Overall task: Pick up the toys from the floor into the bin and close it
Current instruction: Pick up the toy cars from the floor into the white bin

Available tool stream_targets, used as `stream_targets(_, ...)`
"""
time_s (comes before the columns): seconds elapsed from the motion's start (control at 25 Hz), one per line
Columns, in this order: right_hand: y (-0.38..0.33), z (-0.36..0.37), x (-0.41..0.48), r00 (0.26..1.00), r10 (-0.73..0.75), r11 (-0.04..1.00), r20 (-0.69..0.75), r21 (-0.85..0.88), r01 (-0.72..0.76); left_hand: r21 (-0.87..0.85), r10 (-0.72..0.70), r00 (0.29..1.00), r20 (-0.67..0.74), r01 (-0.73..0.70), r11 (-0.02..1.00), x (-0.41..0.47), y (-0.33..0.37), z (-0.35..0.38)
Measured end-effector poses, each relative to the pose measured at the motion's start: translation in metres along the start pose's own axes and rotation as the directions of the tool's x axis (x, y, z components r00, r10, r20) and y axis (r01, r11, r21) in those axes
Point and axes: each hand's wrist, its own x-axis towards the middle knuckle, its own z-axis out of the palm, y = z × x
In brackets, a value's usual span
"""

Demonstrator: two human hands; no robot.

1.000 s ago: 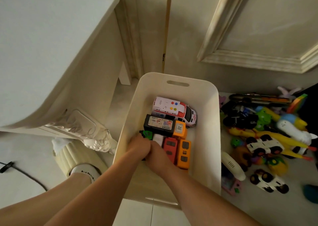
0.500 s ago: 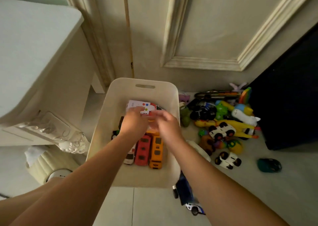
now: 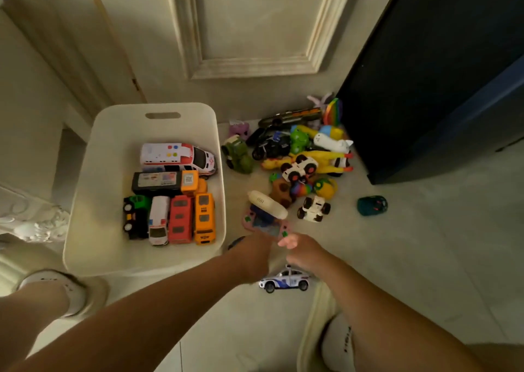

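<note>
Head view: white bin (image 3: 99, 187) holds toy vehicles (image 3: 180, 218).

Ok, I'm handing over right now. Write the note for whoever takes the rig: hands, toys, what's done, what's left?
Left hand: low over the floor beside the bin, blurred, grip unclear.
Right hand: fingers at the pink toy, grip unclear.
Done: several vehicles lie in the bin, among them the ambulance and orange bus.
Left: police car by the hands, pink toy, teal car and the pile by the dark cabinet, all on the floor. Then close the bin; no lid in view.
</note>
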Motion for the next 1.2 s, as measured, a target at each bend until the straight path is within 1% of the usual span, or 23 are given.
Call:
stream_targets(0.04, 0.009, 0.01, 0.0, 0.999, -0.025, 0.993, 0.036, -0.114, 0.029, 0.103, -0.026, 1.0, -0.007, 0.027, 0.994, 0.003, -0.012, 0.016)
stream_targets(0.08, 0.017, 0.02, 0.002, 0.997, -0.047, 0.976, 0.062, -0.21, 0.059, 0.257, -0.025, 1.0, -0.019, 0.029, 0.966, 0.003, -0.021, 0.026)
stream_targets(0.12, 0.022, 0.029, 0.003, 0.994, -0.073, 0.949, 0.077, -0.303, 0.093, 0.423, -0.006, 1.0, -0.015, 0.012, 0.906, 0.003, -0.028, 0.034)
stream_targets(0.16, 0.026, 0.037, 0.004, 0.991, -0.1, 0.911, 0.083, -0.394, 0.125, 0.545, 0.021, 1.0, 0.002, -0.019, 0.838, 0.002, -0.032, 0.038)
stream_targets(0.2, 0.03, 0.044, 0.005, 0.988, -0.125, 0.864, 0.086, -0.481, 0.151, 0.609, 0.038, 0.999, 0.013, -0.038, 0.792, 0.002, -0.036, 0.042)
stream_targets(0.28, 0.039, 0.054, 0.008, 0.988, -0.14, 0.777, 0.07, -0.61, 0.154, 0.642, 0.042, 0.999, 0.002, -0.034, 0.766, 0.006, -0.042, 0.047)
stream_targets(0.36, 0.044, 0.056, 0.011, 0.991, -0.121, 0.724, 0.047, -0.679, 0.121, 0.643, 0.041, 0.999, 0.0, -0.031, 0.765, 0.012, -0.046, 0.051)
stream_targets(0.44, 0.046, 0.057, 0.016, 0.994, -0.102, 0.719, 0.023, -0.689, 0.09, 0.629, 0.057, 0.998, -0.026, -0.028, 0.777, 0.018, -0.045, 0.051)
stream_targets(0.52, 0.047, 0.054, 0.019, 0.996, -0.087, 0.74, 0.013, -0.668, 0.073, 0.614, 0.061, 0.997, -0.054, -0.016, 0.789, 0.026, -0.044, 0.049)
stream_targets(0.6, 0.048, 0.048, 0.018, 0.996, -0.094, 0.774, -0.011, -0.63, 0.066, 0.636, 0.054, 0.998, -0.03, -0.023, 0.772, 0.033, -0.042, 0.044)
stream_targets(0.68, 0.05, 0.037, 0.019, 0.992, -0.105, 0.839, -0.065, -0.542, 0.054, 0.667, 0.048, 0.999, 0.01, -0.043, 0.744, 0.039, -0.041, 0.04)
stream_targets(0.72, 0.05, 0.03, 0.02, 0.991, -0.082, 0.896, -0.104, -0.442, 0.028, 0.671, 0.047, 0.999, 0.02, -0.048, 0.74, 0.04, -0.039, 0.037)
stream_targets(0.76, 0.049, 0.022, 0.022, 0.99, -0.026, 0.959, -0.139, -0.284, -0.015, 0.665, 0.053, 0.999, 0.012, -0.047, 0.745, 0.04, -0.036, 0.035)
stream_targets(0.8, 0.045, 0.015, 0.023, 0.985, 0.048, 0.995, -0.165, -0.076, -0.061, 0.629, 0.049, 0.999, 0.0, -0.038, 0.777, 0.037, -0.031, 0.031)
stream_targets(0.84, 0.04, 0.008, 0.023, 0.977, 0.117, 0.986, -0.176, 0.138, -0.093, 0.554, 0.045, 0.999, -0.026, -0.023, 0.832, 0.033, -0.026, 0.027)
stream_targets(0.88, 0.033, 0.001, 0.021, 0.971, 0.164, 0.944, -0.176, 0.315, -0.102, 0.461, 0.032, 0.999, -0.043, -0.009, 0.888, 0.028, -0.02, 0.022)
stream_targets(0.92, 0.026, -0.005, 0.019, 0.967, 0.181, 0.885, -0.179, 0.459, -0.081, 0.363, 0.02, 0.999, -0.05, 0.0, 0.932, 0.024, -0.014, 0.016)
stream_targets(1.0, 0.012, -0.018, 0.013, 0.967, 0.176, 0.739, -0.186, 0.674, -0.005, 0.173, 0.012, 0.999, -0.042, -0.004, 0.985, 0.012, -0.001, -0.002)
stream_targets(1.04, 0.004, -0.026, 0.008, 0.965, 0.185, 0.669, -0.185, 0.743, 0.014, 0.078, 0.005, 0.998, -0.055, 0.0, 0.997, 0.006, 0.004, -0.012)
stream_targets(1.12, -0.011, -0.044, -0.002, 0.969, 0.183, 0.581, -0.167, 0.813, 0.031, -0.15, -0.037, 0.995, -0.088, 0.023, 0.988, -0.005, 0.01, -0.03)
stream_targets(1.2, -0.025, -0.063, -0.018, 0.99, 0.089, 0.504, -0.107, 0.863, 0.048, -0.355, -0.07, 0.99, -0.124, 0.021, 0.935, -0.019, 0.013, -0.046)
